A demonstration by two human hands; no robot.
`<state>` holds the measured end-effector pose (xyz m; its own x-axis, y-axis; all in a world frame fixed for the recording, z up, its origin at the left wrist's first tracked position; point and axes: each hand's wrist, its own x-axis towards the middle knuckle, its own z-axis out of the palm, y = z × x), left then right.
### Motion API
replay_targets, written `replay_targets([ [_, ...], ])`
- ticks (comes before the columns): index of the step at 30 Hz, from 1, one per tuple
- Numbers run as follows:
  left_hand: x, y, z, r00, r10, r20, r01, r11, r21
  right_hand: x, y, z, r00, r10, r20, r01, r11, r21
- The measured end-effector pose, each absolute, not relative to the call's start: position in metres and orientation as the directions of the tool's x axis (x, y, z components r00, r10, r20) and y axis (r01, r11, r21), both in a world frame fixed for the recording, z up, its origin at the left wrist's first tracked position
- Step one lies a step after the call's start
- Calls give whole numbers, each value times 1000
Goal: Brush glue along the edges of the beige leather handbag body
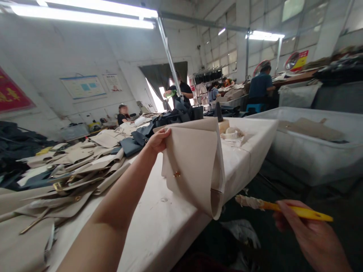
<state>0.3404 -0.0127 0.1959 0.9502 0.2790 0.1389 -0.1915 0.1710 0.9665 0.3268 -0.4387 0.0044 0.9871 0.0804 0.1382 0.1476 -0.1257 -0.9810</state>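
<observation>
My left hand [159,141] grips the upper left edge of a beige leather bag panel [193,162], thumb on the near face. The panel is folded over on itself and held up above the table's edge, with a small gold-coloured fitting [177,173] on its face. Off to the right, past the table edge, my right hand [303,223] is closed around the yellow handle of a glue brush [297,212]. The brush's head points left toward the panel, apart from it, and is caked with pale, dried-looking stuff.
Beige pieces [85,162] lie heaped along the left of the white-topped table [153,230]. Dark pieces [170,117] are piled at its far end, near a messy glue container [230,133]. A white plastic bin [320,151] stands at the right. Several people work farther back.
</observation>
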Motion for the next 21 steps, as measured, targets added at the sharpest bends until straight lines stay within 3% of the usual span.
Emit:
replay_targets([
  [4,362,-17,228,885,284,369,-410,103,906,333,-439,14,991,55,125,129,-91,-987],
  [8,362,-15,247,838,268,474,-511,82,856,337,-441,20,992,10,125,126,-82,-989],
  [11,345,-7,237,864,238,444,-477,100,873,340,-443,24,989,-22,149,147,-92,-985],
  [16,297,12,193,939,214,269,-300,126,946,349,-447,24,992,-44,122,118,-88,-989],
  [21,252,10,158,955,229,189,-230,171,958,360,-444,25,979,-29,201,199,-81,-977],
])
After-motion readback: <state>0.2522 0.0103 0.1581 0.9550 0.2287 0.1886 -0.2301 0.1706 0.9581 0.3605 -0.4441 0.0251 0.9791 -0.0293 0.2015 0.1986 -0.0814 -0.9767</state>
